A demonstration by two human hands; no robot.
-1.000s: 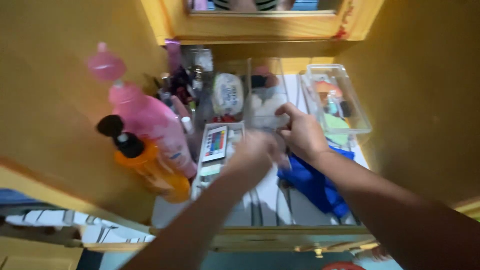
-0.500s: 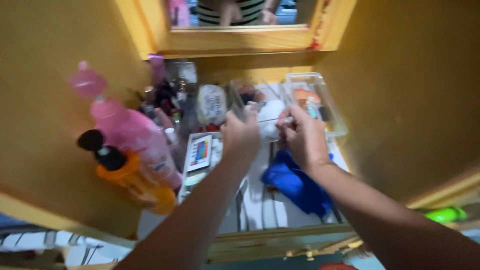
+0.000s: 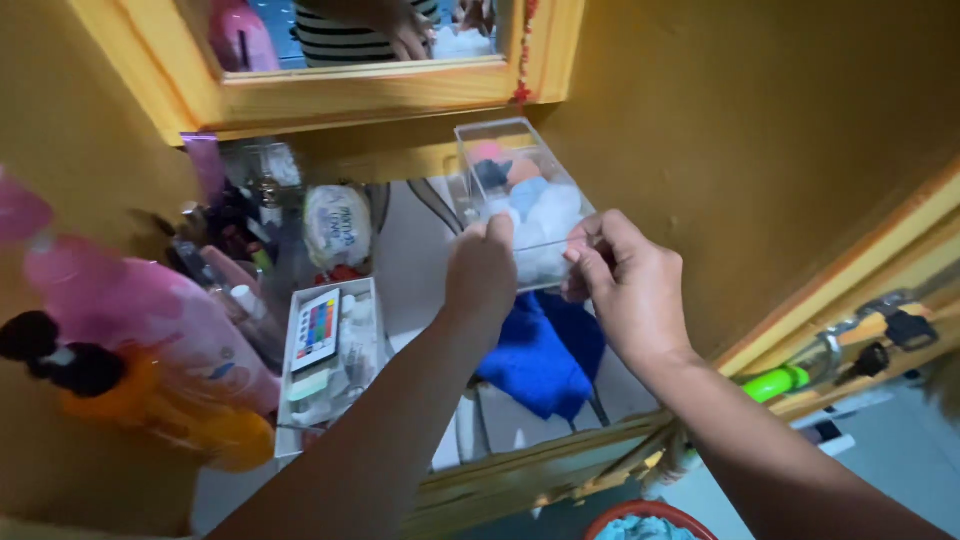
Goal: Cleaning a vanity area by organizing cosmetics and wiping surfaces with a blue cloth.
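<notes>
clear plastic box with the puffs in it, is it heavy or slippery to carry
Probably light: the clear plastic box seems to hold only soft puffs. Its smooth walls may be slippery, so the left hand and right hand gripping together looks sensible.

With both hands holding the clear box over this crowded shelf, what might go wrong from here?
1. The clear box is held only at its near end by the left hand and right hand; it may tip and spill the soft puffs inside.
2. The blue cloth lies right beneath, so a box set down there might sit unevenly.
3. The left forearm passes close over the small tray; it may knock it.
</notes>
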